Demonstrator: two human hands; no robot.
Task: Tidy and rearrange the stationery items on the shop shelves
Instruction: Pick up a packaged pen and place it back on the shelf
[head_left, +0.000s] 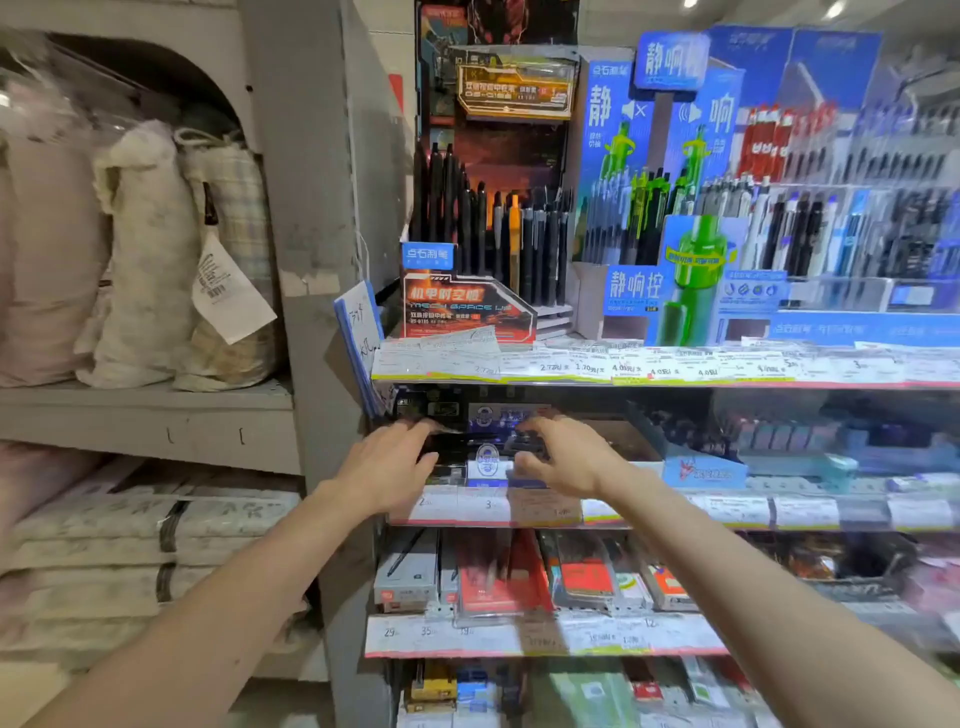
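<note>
Blue-white pen box (487, 464) on second shelf (727, 512) (contents blurred).
</note>
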